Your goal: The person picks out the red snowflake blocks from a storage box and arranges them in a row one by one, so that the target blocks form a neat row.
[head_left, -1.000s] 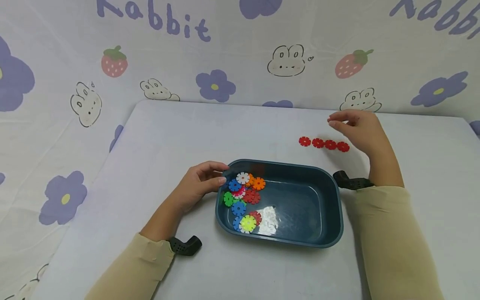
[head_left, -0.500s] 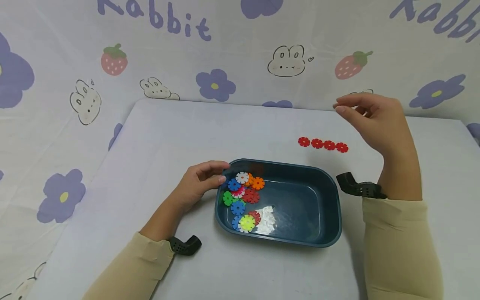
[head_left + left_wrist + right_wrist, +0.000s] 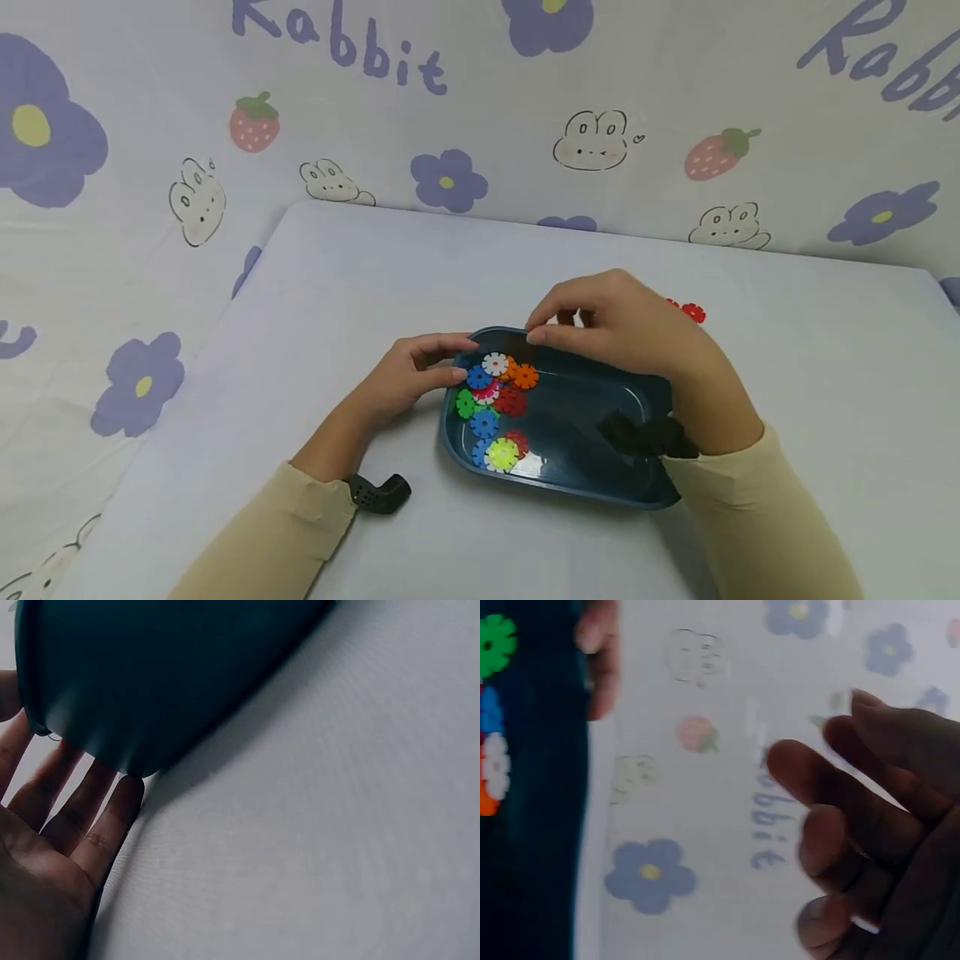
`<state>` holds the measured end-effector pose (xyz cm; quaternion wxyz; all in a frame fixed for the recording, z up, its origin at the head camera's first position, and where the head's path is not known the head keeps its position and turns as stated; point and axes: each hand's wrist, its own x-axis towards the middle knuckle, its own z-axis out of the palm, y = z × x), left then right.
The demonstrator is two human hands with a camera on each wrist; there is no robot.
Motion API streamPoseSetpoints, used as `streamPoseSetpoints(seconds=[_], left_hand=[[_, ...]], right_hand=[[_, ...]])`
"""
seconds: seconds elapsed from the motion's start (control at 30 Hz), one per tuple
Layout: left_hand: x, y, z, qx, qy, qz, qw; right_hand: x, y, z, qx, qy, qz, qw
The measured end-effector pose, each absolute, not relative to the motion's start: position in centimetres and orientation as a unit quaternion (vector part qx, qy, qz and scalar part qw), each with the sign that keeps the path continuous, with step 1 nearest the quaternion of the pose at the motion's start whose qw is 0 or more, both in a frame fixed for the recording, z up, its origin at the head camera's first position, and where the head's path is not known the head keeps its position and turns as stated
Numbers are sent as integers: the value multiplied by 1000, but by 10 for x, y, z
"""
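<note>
A dark blue-green plastic basin (image 3: 577,492) stands on the white table. My left hand (image 3: 408,375) holds its back left corner, thumb and index fingertip at the rim. In the left wrist view, the other fingers (image 3: 105,825) lie against the outer wall. Notched plastic discs are heaped on the basin's left side, among them a blue disc (image 3: 484,423), a yellow disc (image 3: 502,454) and an orange disc (image 3: 526,377). My right hand (image 3: 611,325) is over the basin's back edge, fingers loosely bent; the right wrist view shows nothing between them.
Behind my right hand lie red discs (image 3: 693,313), mostly hidden by it. A cloth (image 3: 330,125) printed with flowers, strawberries and rabbits hangs behind the table. Each wrist wears a black camera, such as the left one (image 3: 381,494).
My right hand first lifted above the row of red discs, then swung left and down to the basin's back edge. My left hand stays at the corner. The head view has shifted slightly.
</note>
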<state>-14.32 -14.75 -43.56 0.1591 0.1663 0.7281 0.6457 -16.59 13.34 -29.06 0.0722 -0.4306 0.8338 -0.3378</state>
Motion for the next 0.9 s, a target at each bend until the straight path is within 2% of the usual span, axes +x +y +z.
streamPoseSetpoints(seconds=[0.13, 0.2, 0.27, 0.37, 0.63, 0.9], left_hand=[[-144, -146, -436, 163, 733, 641, 160], [-144, -146, -436, 161, 734, 640, 161], [-144, -147, -436, 161, 733, 640, 163], [-145, -148, -437, 160, 727, 646, 165], [-144, -148, -437, 157, 725, 649, 166], [-144, -147, -437, 155, 727, 649, 164]], right_hand=[[-173, 106, -313, -412, 844, -256, 227], [-176, 93, -329, -406, 844, -219, 274], [-178, 84, -343, -397, 850, -182, 294], [-179, 74, -360, -385, 865, -143, 290], [-177, 67, -379, -391, 886, -108, 225], [-178, 68, -379, -399, 877, -117, 238]])
